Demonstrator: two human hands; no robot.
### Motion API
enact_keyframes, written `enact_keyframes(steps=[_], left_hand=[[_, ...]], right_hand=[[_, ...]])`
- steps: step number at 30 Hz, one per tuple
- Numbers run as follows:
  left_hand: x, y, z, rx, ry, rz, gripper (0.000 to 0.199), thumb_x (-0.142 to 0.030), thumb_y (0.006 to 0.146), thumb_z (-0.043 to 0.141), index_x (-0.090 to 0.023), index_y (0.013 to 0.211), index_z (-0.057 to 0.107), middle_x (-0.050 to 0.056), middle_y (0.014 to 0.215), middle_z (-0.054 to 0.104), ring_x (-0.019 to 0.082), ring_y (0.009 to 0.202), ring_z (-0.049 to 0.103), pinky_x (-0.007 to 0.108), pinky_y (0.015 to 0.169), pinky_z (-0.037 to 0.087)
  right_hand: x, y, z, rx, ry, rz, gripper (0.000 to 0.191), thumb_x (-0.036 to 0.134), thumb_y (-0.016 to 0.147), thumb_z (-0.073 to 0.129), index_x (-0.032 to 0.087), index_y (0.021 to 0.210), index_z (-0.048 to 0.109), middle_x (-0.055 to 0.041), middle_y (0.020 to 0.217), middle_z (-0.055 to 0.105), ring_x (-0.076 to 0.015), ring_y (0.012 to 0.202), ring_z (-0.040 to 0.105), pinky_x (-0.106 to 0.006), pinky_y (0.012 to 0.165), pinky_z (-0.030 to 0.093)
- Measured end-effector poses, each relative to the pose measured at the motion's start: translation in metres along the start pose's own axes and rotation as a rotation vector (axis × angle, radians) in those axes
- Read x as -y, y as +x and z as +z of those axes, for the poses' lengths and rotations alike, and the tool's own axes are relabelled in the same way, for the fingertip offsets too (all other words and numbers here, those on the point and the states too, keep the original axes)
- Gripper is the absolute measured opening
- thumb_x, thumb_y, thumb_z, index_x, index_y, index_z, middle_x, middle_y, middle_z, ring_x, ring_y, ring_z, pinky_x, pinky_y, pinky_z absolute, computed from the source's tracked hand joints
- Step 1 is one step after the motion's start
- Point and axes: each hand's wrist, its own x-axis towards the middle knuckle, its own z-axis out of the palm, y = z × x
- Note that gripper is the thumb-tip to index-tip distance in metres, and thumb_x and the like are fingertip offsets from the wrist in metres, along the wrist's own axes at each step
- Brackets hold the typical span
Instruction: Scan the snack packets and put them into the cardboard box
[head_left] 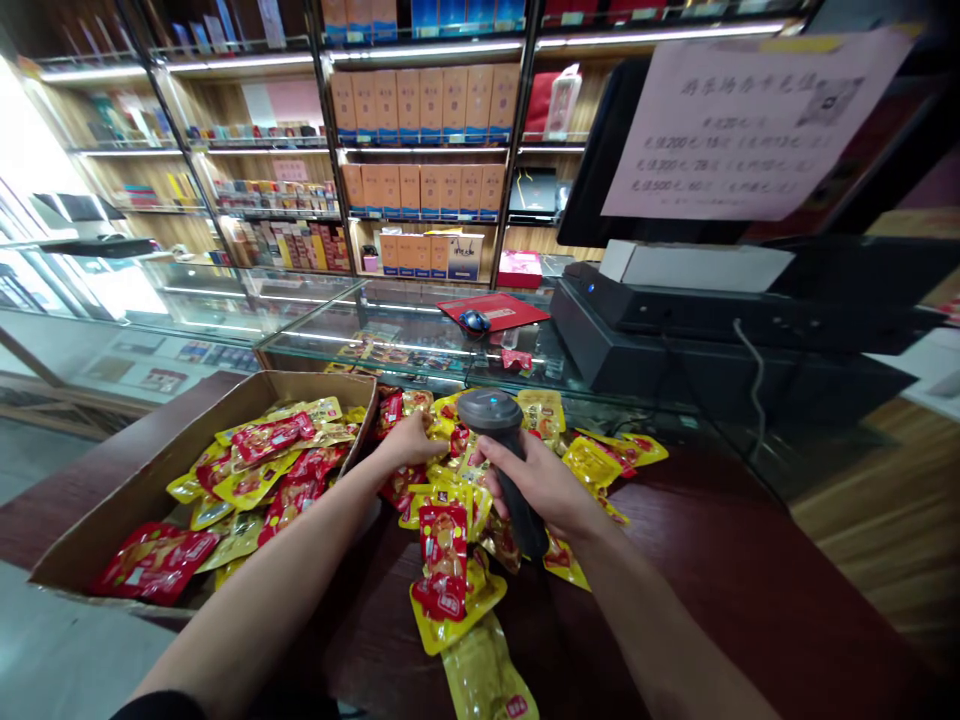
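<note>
Snack packets (444,550) in red and yellow foil lie heaped in front of you on the dark red tabletop (720,540), some overlapping toward your near edge. Your right hand (540,480) is wrapped around the handle of a black barcode scanner (491,408), thumb across its near side, the scanner's head standing above the heap. Your left hand (411,440) reaches into the heap's far left part, its fingers bent and drawn close together at a yellow packet; you cannot tell here whether they pinch it. Beside your left forearm, an open cardboard box (112,505) holds more such packets.
</note>
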Motion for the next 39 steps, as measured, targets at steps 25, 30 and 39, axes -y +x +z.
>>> enact_keyframes(steps=[25,30,39], left_hand=[[-0.001,0.009,-0.018,0.172,-0.738,0.121,0.057,-0.027,0.05,0.09,-0.013,0.099,0.066,0.002,0.075,0.071,0.015,0.068,0.066,0.029,0.069,0.052],[-0.009,0.002,-0.021,0.149,-0.683,0.145,0.046,-0.023,0.052,0.087,-0.013,0.092,0.068,0.001,0.072,0.071,0.015,0.067,0.065,0.027,0.067,0.05],[-0.005,0.006,-0.02,0.151,-0.726,0.114,0.046,-0.022,0.047,0.089,-0.013,0.086,0.065,0.0,0.069,0.069,0.012,0.062,0.063,0.024,0.065,0.049]], right_hand=[[-0.003,0.001,0.001,0.017,0.001,0.039,0.03,0.05,0.09,0.057,0.02,0.089,0.051,0.0074,0.051,0.055,-0.0084,0.035,0.052,-0.017,0.035,0.041],[-0.005,0.003,0.001,0.023,0.0,0.021,0.031,0.05,0.09,0.057,0.02,0.087,0.051,0.0071,0.051,0.055,-0.0084,0.036,0.053,-0.017,0.035,0.041],[-0.005,0.004,0.0,0.008,0.001,0.003,0.033,0.052,0.088,0.06,0.02,0.088,0.052,0.0073,0.05,0.056,-0.0084,0.035,0.052,-0.017,0.035,0.04]])
